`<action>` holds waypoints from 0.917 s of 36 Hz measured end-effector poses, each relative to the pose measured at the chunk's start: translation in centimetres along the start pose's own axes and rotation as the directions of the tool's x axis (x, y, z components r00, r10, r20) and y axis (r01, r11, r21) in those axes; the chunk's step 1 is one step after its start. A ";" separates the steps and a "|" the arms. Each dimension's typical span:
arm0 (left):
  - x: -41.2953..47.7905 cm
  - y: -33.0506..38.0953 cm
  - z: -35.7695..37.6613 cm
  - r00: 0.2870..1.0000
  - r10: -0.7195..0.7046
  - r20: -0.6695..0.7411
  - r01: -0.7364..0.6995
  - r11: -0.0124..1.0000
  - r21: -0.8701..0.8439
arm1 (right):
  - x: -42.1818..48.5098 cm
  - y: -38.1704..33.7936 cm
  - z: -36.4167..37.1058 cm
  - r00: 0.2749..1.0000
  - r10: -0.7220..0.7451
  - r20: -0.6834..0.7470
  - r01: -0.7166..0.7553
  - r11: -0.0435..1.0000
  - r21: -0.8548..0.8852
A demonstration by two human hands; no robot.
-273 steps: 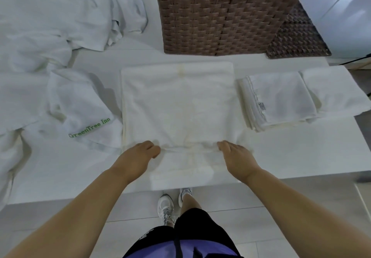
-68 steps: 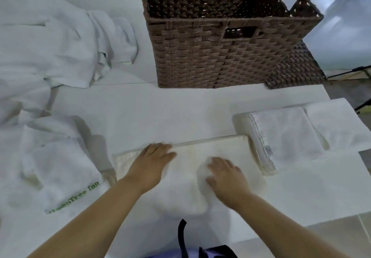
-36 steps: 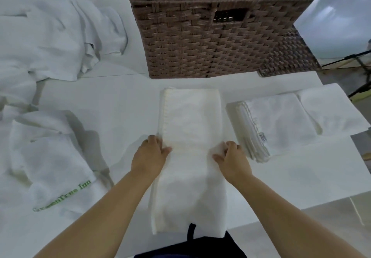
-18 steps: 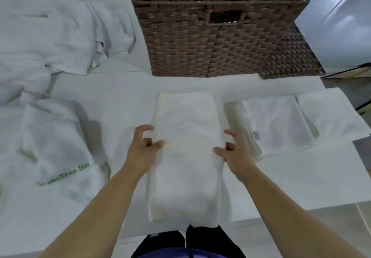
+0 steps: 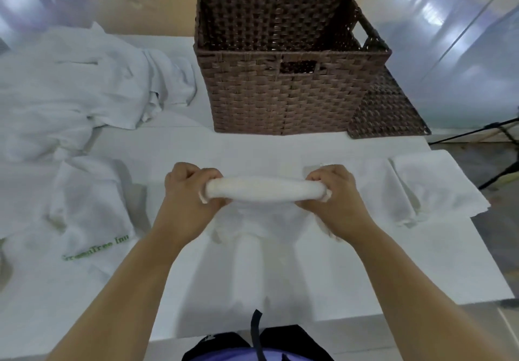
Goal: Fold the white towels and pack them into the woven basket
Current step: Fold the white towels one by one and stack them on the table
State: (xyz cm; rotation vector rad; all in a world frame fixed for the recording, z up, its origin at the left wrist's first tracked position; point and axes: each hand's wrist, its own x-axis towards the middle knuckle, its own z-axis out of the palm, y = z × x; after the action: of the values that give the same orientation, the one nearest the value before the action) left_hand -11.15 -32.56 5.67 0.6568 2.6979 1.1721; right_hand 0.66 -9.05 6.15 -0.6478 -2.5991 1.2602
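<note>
A folded white towel (image 5: pixel 264 190) hangs lifted above the table, its folded edge uppermost and the rest drooping below. My left hand (image 5: pixel 188 192) grips its left end and my right hand (image 5: pixel 334 192) grips its right end, fingers curled over the fold. Behind it stands the brown woven basket (image 5: pixel 283 99), open on top, with nothing visible inside. Two folded white towels (image 5: pixel 415 192) lie side by side to the right of my right hand.
A heap of unfolded white towels (image 5: pixel 70 94) covers the back left of the white table (image 5: pixel 196 147). A towel with green lettering (image 5: pixel 92 214) lies at the left. The basket's woven lid (image 5: pixel 387 110) leans at its right side. The table's front edge runs near my body.
Half a second ago the long folded towel lay flat with my hands at its sides. Now both hands have gripped it at the middle and lifted it off the table, doubled over.
</note>
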 end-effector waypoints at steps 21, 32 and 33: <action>1.2 -5.1 3.2 0.931 -0.280 0.235 0.282 0.959 0.023 | 1.3 3.3 3.2 0.902 0.416 0.112 -0.387 0.897 -0.215; -3.5 -7.4 6.5 0.766 -0.459 0.450 0.438 0.885 0.158 | -3.5 5.7 6.5 0.757 0.585 0.293 -0.469 0.797 -0.380; -3.6 -7.2 6.7 0.760 -0.458 0.461 0.441 0.885 0.153 | -3.9 5.7 6.9 0.744 0.598 0.296 -0.487 0.790 -0.373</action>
State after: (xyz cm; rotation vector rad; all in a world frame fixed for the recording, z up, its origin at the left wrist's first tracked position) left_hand -8.46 -34.04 -4.39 0.2261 2.2570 0.7139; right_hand 3.47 -12.55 -2.53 -1.4449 -3.0874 1.2906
